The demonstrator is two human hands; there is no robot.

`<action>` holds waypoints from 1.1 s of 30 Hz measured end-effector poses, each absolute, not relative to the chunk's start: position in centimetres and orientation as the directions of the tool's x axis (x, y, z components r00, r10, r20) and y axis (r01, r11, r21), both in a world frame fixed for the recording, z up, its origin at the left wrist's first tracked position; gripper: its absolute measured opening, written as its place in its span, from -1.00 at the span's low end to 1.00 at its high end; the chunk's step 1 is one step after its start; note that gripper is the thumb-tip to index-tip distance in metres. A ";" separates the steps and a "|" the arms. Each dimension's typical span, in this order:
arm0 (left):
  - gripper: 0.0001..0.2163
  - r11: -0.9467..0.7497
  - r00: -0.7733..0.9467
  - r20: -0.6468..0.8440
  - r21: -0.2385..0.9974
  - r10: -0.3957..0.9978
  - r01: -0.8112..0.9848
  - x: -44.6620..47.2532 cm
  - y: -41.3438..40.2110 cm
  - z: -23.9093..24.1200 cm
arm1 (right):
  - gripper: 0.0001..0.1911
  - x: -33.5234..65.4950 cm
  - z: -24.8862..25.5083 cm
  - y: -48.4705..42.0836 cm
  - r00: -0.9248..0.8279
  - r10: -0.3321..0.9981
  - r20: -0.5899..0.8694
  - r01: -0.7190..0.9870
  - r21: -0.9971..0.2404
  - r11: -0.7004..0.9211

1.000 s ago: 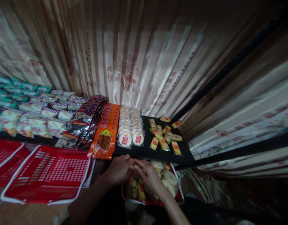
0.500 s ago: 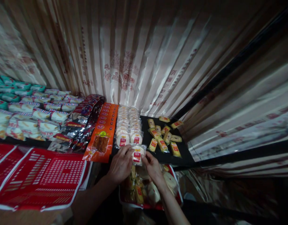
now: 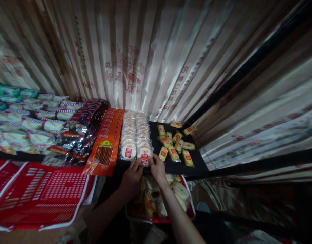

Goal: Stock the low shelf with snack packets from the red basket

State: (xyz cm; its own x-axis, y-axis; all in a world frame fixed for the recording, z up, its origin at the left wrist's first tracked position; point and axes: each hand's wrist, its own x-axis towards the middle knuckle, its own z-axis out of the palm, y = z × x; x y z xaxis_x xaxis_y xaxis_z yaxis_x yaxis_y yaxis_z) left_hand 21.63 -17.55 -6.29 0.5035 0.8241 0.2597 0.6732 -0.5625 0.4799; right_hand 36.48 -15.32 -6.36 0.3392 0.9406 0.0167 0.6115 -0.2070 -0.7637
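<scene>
Both of my hands hold one round white cake packet (image 3: 144,156) with a red label at the front of the right-hand row of such packets (image 3: 142,134). My left hand (image 3: 132,178) pinches its left edge, my right hand (image 3: 157,168) its right edge. The packet rests on the black shelf (image 3: 198,162), just ahead of the row. Under my wrists a red basket (image 3: 188,213) holds more round cakes and yellow packets.
Loose yellow snack packets (image 3: 174,144) lie on the shelf's right part. Orange packs (image 3: 105,145), dark foil bags (image 3: 81,130) and white-and-blue bags (image 3: 31,125) fill the left. Upturned red baskets (image 3: 51,193) lie at lower left. Striped satin curtains (image 3: 156,57) hang behind and right.
My hands rose out of the red basket with a round cake packet and carried it forward to the front of the right-hand row on the shelf.
</scene>
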 end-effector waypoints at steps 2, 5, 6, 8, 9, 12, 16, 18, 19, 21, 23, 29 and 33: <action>-0.67 -0.560 0.506 0.249 0.467 0.826 0.684 21.7 -17.4 -6.1 | -0.59 36.3 -6.3 -15.2 0.352 0.936 0.028 0.666 -0.709 -0.230; -0.67 -0.552 0.511 0.218 0.431 0.832 0.714 21.8 -17.3 -5.9 | -0.57 36.0 -6.4 -15.1 0.359 0.930 0.075 0.758 -0.605 -0.243; -0.67 -0.553 0.514 0.214 0.418 0.831 0.720 21.9 -17.3 -6.0 | -0.56 36.0 -6.5 -15.1 0.352 0.931 0.100 0.782 -0.578 -0.234; -0.66 -0.557 0.513 0.221 0.395 0.829 0.730 22.0 -17.3 -6.2 | -0.56 35.8 -6.7 -15.2 0.339 0.929 0.152 0.812 -0.546 -0.207; -0.65 -0.561 0.515 0.226 0.384 0.827 0.733 22.0 -17.2 -6.4 | -0.55 35.7 -6.8 -15.3 0.338 0.925 0.176 0.817 -0.542 -0.196; -0.62 -0.568 0.516 0.238 0.361 0.823 0.739 22.2 -17.1 -6.8 | -0.48 35.5 -7.3 -15.6 0.337 0.904 0.264 0.819 -0.556 -0.144; -0.64 -0.572 0.526 0.226 0.352 0.820 0.741 22.3 -17.0 -6.7 | -0.54 34.9 -8.1 -16.8 0.256 0.894 0.367 0.850 -0.527 -0.027; -0.66 -0.578 0.532 0.225 0.343 0.816 0.741 22.4 -16.9 -6.4 | -0.59 34.7 -8.7 -17.4 0.185 0.902 0.390 0.865 -0.501 0.039; -0.67 -0.580 0.535 0.225 0.338 0.815 0.741 22.5 -16.9 -6.3 | -0.60 34.7 -9.0 -17.6 0.160 0.903 0.398 0.868 -0.492 0.063; -0.68 -0.579 0.534 0.223 0.330 0.815 0.746 22.6 -16.9 -6.1 | -0.61 34.7 -9.3 -17.7 0.136 0.902 0.410 0.871 -0.483 0.089; -0.69 -0.573 0.527 0.224 0.323 0.820 0.753 22.8 -16.8 -6.1 | -0.61 34.8 -9.4 -17.5 0.138 0.900 0.414 0.872 -0.481 0.088; -0.64 -0.572 0.506 0.274 0.298 0.818 0.764 22.9 -16.6 -6.5 | -0.62 34.5 -9.3 -16.5 0.165 0.868 0.468 0.870 -0.484 0.096; -0.63 -0.570 0.499 0.297 0.240 0.814 0.786 23.0 -16.3 -7.1 | -0.64 34.4 -9.7 -16.1 0.171 0.838 0.518 0.882 -0.459 0.104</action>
